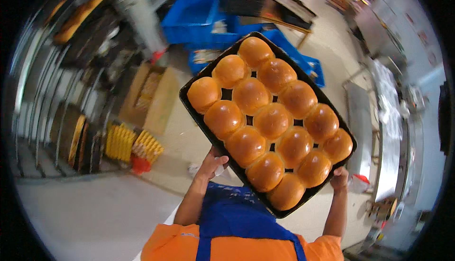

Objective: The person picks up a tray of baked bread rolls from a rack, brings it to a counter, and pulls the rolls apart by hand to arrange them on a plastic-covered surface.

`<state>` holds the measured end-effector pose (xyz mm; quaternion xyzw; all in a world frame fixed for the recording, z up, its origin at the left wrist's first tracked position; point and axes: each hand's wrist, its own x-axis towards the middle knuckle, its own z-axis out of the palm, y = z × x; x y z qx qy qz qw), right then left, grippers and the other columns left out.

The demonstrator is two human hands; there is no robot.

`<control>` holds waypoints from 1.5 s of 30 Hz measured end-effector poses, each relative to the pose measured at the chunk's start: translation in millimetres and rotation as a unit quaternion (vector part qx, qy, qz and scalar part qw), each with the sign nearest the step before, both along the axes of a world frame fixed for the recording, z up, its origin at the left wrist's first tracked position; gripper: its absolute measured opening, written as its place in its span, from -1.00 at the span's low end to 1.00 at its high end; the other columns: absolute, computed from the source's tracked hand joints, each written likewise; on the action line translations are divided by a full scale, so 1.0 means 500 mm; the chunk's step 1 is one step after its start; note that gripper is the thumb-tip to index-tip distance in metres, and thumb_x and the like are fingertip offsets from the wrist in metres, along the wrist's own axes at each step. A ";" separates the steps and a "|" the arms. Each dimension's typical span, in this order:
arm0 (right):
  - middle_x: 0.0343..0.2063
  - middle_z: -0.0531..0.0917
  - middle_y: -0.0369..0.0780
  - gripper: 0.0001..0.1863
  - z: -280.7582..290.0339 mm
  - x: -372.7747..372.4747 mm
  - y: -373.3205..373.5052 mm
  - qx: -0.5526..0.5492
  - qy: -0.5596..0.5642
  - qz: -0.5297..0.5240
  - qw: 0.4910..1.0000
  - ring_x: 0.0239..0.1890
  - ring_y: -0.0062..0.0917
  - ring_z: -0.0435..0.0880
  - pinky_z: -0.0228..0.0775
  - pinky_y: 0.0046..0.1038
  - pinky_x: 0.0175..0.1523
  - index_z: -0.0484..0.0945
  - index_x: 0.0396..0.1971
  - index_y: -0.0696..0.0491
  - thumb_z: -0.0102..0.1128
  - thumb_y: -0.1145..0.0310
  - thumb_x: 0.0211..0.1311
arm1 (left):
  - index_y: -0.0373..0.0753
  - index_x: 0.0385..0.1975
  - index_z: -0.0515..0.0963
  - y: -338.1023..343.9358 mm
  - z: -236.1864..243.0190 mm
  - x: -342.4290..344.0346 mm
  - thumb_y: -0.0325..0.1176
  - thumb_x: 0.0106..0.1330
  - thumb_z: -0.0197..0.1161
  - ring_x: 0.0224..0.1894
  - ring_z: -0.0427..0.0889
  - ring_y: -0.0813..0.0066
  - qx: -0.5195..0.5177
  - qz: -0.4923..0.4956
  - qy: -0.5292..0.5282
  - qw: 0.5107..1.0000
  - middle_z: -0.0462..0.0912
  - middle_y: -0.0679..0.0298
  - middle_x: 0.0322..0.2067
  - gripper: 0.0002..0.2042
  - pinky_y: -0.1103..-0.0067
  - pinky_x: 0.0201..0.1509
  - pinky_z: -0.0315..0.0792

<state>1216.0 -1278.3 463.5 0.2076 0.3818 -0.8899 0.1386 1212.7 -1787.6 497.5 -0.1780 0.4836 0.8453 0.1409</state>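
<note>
A black rectangular baking tray (pixel 197 115) is held up in front of me, turned at a slant. Glossy golden-brown buns (pixel 272 121) fill it in rows, with dark gaps between them. My left hand (pixel 212 163) grips the tray's lower left edge, its thumb on the rim and a bit of white cloth or paper by the fingers. At the lower right corner, my right hand (pixel 339 178) is closed round the rim. Most fingers of both hands are hidden beneath the tray.
Blue plastic crates (pixel 190 17) stand beyond the tray. To the left is a metal rack (pixel 57 119) with trays, near a cardboard box (pixel 159 93) and yellow egg-tray-like stacks (pixel 119 141). Along the right runs a steel worktable (pixel 391 161) with clear plastic wrapping on it.
</note>
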 end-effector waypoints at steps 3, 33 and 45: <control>0.16 0.64 -0.18 -0.20 0.034 0.108 -0.056 -0.021 0.034 -0.047 0.998 0.25 -0.24 0.58 0.41 -0.24 0.36 0.49 0.20 0.22 0.21 0.44 -0.28 | -0.13 0.48 0.17 -0.030 0.084 -0.064 -0.32 0.09 0.62 0.15 0.58 0.41 -0.009 -0.109 0.010 0.994 0.55 0.28 0.18 -0.06 0.49 0.16 0.53; 0.00 0.73 -0.21 -0.47 0.172 0.002 -0.968 0.005 -0.148 -0.404 0.903 0.07 -0.29 0.69 0.50 -0.24 0.25 0.62 0.03 0.14 0.27 0.38 -0.05 | -0.16 0.34 0.26 -0.529 0.004 -0.813 -0.33 0.22 0.54 -0.42 0.57 0.60 0.010 -0.479 -0.191 0.857 0.56 0.33 -0.23 -0.27 0.65 -0.44 0.48; -0.43 0.59 -0.40 -0.92 0.096 -0.009 -0.732 0.243 -0.156 -0.234 0.928 -0.31 -0.57 0.48 0.33 -0.44 -0.03 0.58 -0.45 -0.04 0.16 0.30 0.15 | -0.08 0.15 0.36 -0.609 -0.013 -0.590 -0.50 0.37 0.38 -0.59 0.43 0.58 0.037 -0.425 -0.289 0.857 0.52 0.35 -0.30 -0.56 0.57 -0.60 0.30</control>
